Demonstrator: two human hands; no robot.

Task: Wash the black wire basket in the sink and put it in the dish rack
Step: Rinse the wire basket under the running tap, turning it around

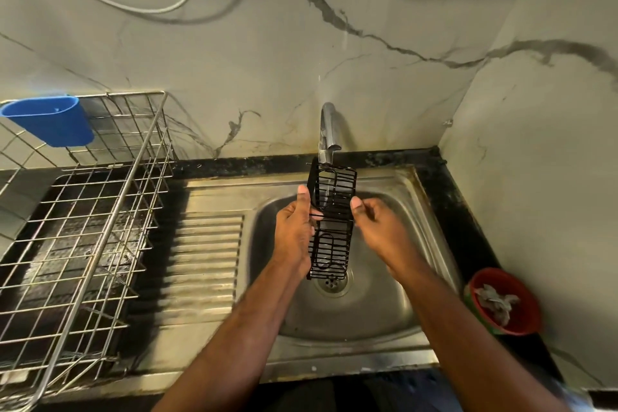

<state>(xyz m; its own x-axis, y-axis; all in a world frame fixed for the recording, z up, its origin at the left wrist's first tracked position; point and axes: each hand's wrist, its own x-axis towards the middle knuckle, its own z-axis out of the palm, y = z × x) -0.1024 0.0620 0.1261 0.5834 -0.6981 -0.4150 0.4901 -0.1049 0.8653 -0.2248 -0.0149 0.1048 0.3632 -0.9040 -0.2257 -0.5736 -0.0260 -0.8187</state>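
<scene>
At the centre of the frame a long, narrow black wire basket (pixel 331 222) is held upright over the bowl of the stainless steel sink (pixel 384 308), its lower end just above the round drain (pixel 332 284). The left hand (pixel 294 227) grips the basket's left edge, thumb up along the wire and fingers curled behind it. The right hand (pixel 378 227) is at the basket's right edge, its thumb touching the wire; that hand is blurred, and whether its fingers close round the basket cannot be told. A thin stream of water runs from the chrome tap (pixel 329 127) at upper centre onto the top of the basket. Left of the bowl is the sink's ribbed draining board (pixel 204 261). Further left, on the dark surface (pixel 458 227), stands a silver wire dish rack (pixel 87 227), with a blue plastic cup (pixel 50 120) hooked on its far rim at upper left. At lower right sits a red plastic bowl (pixel 521 318) holding crumpled pale scraps.
</scene>
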